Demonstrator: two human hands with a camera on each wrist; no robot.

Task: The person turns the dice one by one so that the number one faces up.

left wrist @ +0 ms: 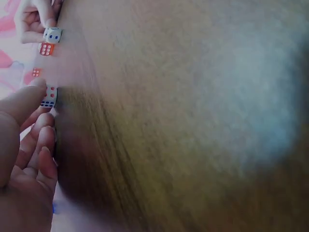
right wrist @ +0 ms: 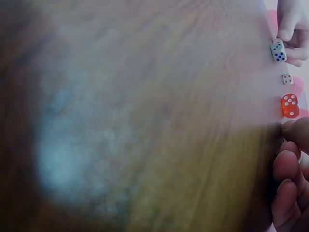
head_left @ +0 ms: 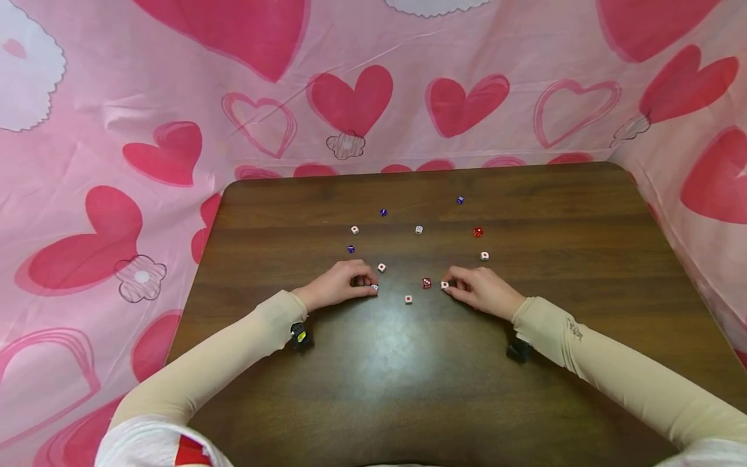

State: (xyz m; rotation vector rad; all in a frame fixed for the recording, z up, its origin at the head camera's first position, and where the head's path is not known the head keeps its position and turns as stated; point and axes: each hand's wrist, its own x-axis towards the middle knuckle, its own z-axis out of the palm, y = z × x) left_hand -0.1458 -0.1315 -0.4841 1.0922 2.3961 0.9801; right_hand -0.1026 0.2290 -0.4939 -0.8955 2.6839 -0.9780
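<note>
My left hand [head_left: 341, 284] lies low over the table, its thumb and forefinger pinching a white die [head_left: 375, 287]. Across from it, my right hand [head_left: 483, 289] pinches another white die [head_left: 445, 285], a red dot on its top face. Just left of that die is a dark red die [head_left: 426, 283], which appears bright red in the right wrist view. Between the hands and slightly nearer my body lies a white die [head_left: 408, 299] showing one red dot. One more white die [head_left: 382, 267] rests beyond my left fingertips. The right wrist view partly cuts off the right hand [right wrist: 289, 179].
Farther back on the brown table [head_left: 408, 389] are scattered blue dice [head_left: 383, 212], white dice [head_left: 419, 229] and a red die [head_left: 478, 231]. A white die [head_left: 484, 256] sits beyond my right hand. Pink heart-patterned cloth [head_left: 408, 39] hangs behind and beside the table.
</note>
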